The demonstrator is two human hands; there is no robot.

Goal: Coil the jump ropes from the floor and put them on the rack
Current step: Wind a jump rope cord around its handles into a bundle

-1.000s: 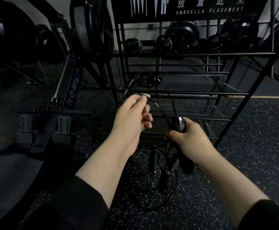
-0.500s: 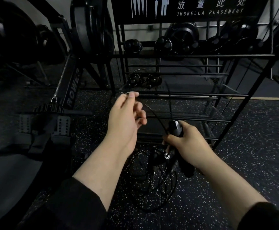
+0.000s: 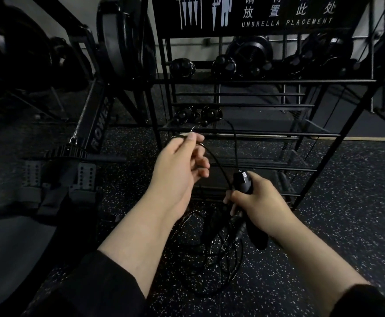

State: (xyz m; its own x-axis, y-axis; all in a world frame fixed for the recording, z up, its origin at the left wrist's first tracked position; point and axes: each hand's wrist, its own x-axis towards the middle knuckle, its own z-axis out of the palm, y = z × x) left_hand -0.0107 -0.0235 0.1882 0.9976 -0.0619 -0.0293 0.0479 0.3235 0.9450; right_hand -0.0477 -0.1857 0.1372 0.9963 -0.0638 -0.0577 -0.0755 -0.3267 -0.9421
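Head-worn camera looks forward and down, close over the floor (image 3: 347,202).

Rope handle (image 3: 243,182): lower part buried in right hand (image 3: 259,205), only top cap shows. Rope tangle (image 3: 212,243) on floor at 6 o'clock: black on dark speckle, strand count unreadable, partly behind both forearms. Sign (image 3: 255,12) at 12: top line cut by frame edge. Weight plates (image 3: 127,40) at 11: tops cropped, too dark for markings.
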